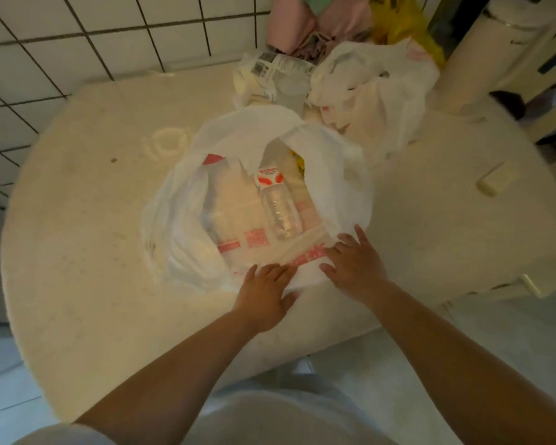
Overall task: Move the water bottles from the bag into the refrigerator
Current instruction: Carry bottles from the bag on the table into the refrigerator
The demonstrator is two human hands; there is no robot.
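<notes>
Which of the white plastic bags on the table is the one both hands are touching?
The near bag, open with a water bottle inside; the crumpled bag lies behind it.

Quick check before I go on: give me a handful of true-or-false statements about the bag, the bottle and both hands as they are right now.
1. A clear water bottle lies inside the open white plastic bag. True.
2. The right hand is gripping the bottle. False: it rests on the bag's near edge, apart from the bottle.
3. The left hand rests open on the bag's near edge. True.
4. The bag sits on the floor. False: it sits on the round pale table.
5. A second white plastic bag lies on the table beyond the open one. True.
6. The bottle stands upright. False: it lies on its side.
</notes>
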